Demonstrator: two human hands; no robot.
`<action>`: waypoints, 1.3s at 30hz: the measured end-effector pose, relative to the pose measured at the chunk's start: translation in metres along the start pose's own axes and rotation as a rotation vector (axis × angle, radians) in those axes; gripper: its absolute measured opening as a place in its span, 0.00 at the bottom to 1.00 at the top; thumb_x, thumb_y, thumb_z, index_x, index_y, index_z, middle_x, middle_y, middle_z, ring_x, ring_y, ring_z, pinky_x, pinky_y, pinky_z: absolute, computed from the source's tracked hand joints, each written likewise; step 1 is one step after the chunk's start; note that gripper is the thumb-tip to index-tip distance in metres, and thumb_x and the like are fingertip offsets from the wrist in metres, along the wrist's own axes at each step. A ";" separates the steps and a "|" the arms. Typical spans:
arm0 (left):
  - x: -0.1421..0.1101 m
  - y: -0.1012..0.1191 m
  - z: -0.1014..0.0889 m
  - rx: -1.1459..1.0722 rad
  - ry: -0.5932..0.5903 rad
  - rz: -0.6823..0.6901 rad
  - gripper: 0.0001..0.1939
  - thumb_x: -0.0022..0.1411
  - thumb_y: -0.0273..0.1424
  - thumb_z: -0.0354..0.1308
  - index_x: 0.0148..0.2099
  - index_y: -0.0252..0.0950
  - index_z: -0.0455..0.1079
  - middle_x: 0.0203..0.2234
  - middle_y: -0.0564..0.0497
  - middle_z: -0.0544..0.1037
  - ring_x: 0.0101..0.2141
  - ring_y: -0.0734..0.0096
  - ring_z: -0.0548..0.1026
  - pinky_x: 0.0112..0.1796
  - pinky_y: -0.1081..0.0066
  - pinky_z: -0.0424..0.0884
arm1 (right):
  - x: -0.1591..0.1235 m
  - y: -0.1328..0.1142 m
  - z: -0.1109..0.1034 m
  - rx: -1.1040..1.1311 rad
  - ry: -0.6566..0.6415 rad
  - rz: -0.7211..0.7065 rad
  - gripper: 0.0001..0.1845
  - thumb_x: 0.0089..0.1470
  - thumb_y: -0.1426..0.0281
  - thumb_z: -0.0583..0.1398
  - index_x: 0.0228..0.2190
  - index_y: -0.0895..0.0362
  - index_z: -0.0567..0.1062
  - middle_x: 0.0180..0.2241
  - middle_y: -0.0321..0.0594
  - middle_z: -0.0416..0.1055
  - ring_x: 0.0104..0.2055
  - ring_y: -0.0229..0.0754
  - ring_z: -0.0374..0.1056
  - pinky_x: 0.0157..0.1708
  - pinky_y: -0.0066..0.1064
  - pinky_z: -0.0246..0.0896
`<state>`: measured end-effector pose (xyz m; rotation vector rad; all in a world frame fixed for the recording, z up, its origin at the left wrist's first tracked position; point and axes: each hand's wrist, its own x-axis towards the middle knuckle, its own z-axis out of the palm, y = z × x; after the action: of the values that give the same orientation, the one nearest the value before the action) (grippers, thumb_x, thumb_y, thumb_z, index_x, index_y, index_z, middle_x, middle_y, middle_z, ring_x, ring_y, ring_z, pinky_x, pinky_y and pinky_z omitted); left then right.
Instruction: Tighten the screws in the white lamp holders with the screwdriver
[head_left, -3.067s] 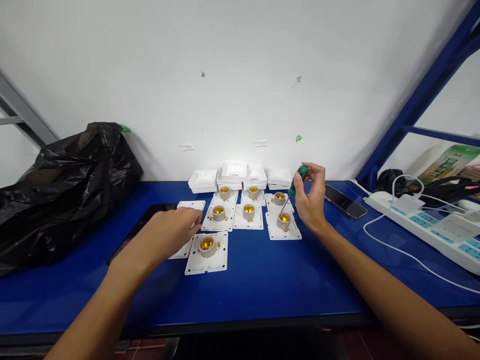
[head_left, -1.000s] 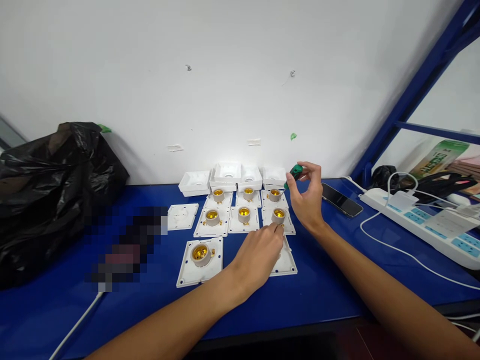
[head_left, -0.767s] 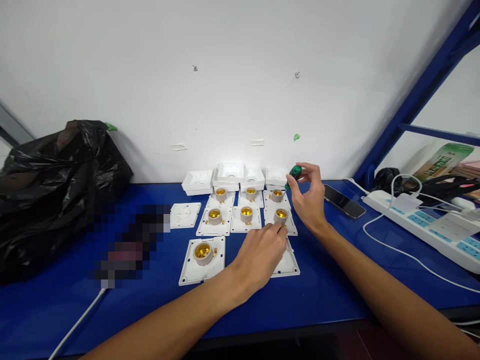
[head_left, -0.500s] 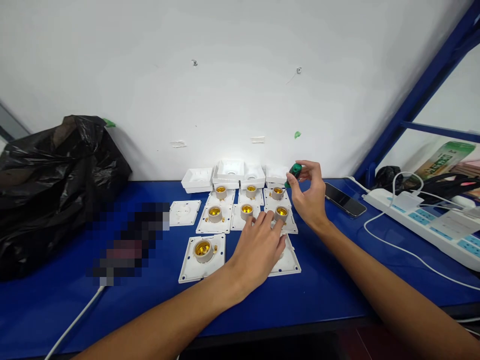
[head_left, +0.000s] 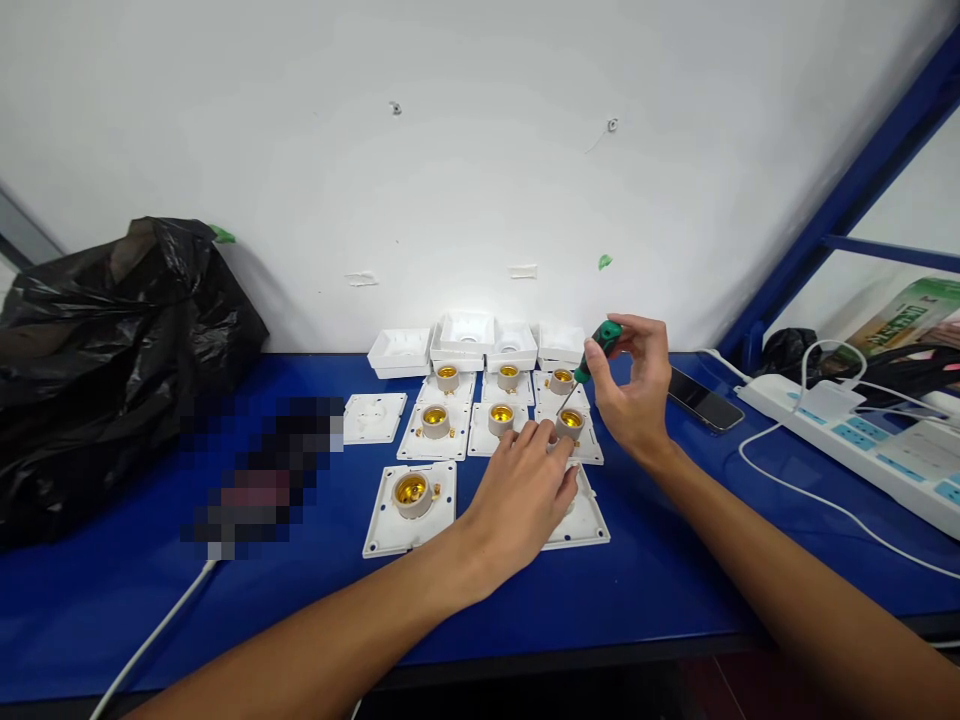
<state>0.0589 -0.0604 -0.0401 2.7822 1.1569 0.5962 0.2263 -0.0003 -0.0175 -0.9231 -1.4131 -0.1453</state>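
Observation:
Several white square plates with brass lamp sockets (head_left: 436, 422) lie in rows on the blue table (head_left: 675, 560). My left hand (head_left: 525, 495) rests on a white plate (head_left: 586, 520), fingers spread and touching the socket plate (head_left: 571, 424) just beyond it. My right hand (head_left: 636, 390) pinches the green handle of a small screwdriver (head_left: 598, 347), whose thin shaft slants down toward that socket. Another socket plate (head_left: 411, 493) lies to the left of my left hand.
White covers (head_left: 465, 335) are stacked by the wall. A flat white plate (head_left: 373, 417) lies left of the rows. A black plastic bag (head_left: 112, 350) fills the left. At right are a phone (head_left: 701, 400), a power strip (head_left: 862, 440) with cables and a blue frame (head_left: 840, 215).
My left hand moved from the left side of the table to the plate at the right front, and its fingers have spread onto the socket plate. The right hand keeps the screwdriver raised.

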 end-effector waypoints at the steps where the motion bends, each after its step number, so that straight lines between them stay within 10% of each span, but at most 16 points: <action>1: 0.000 0.001 0.000 -0.006 0.015 0.011 0.11 0.73 0.30 0.48 0.50 0.36 0.70 0.48 0.44 0.75 0.49 0.58 0.73 0.52 0.53 0.69 | 0.000 0.000 0.000 0.001 0.008 0.001 0.15 0.61 0.66 0.62 0.49 0.50 0.70 0.36 0.36 0.68 0.36 0.41 0.66 0.39 0.39 0.67; 18: -0.007 0.010 0.002 -0.078 -0.053 0.461 0.07 0.72 0.28 0.51 0.45 0.35 0.70 0.37 0.51 0.77 0.39 0.68 0.77 0.42 0.67 0.70 | -0.005 -0.010 0.002 0.112 0.022 0.044 0.14 0.64 0.64 0.58 0.51 0.48 0.69 0.41 0.39 0.66 0.37 0.41 0.67 0.40 0.39 0.67; 25: -0.003 0.003 -0.010 -0.120 0.032 0.331 0.11 0.75 0.28 0.46 0.46 0.35 0.70 0.39 0.50 0.78 0.38 0.71 0.77 0.41 0.69 0.71 | -0.008 -0.012 0.000 0.047 -0.097 0.045 0.14 0.63 0.66 0.60 0.51 0.49 0.70 0.38 0.38 0.69 0.37 0.41 0.68 0.40 0.39 0.66; 33: -0.004 -0.016 -0.032 0.129 -0.125 0.307 0.05 0.72 0.29 0.52 0.44 0.38 0.69 0.39 0.53 0.78 0.33 0.70 0.78 0.25 0.69 0.61 | 0.005 -0.022 -0.007 -0.002 -0.434 -0.016 0.14 0.62 0.67 0.60 0.49 0.51 0.70 0.33 0.35 0.68 0.33 0.40 0.65 0.37 0.37 0.66; 39: -0.004 -0.022 -0.034 0.134 -0.110 0.349 0.06 0.73 0.33 0.53 0.44 0.38 0.70 0.42 0.53 0.77 0.31 0.72 0.77 0.29 0.68 0.64 | 0.002 -0.015 -0.014 -0.027 -0.217 -0.036 0.14 0.62 0.68 0.60 0.50 0.51 0.71 0.35 0.37 0.69 0.35 0.41 0.67 0.38 0.38 0.67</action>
<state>0.0286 -0.0498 -0.0148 3.1137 0.7192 0.3925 0.2285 -0.0178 -0.0077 -0.9584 -1.6326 -0.0934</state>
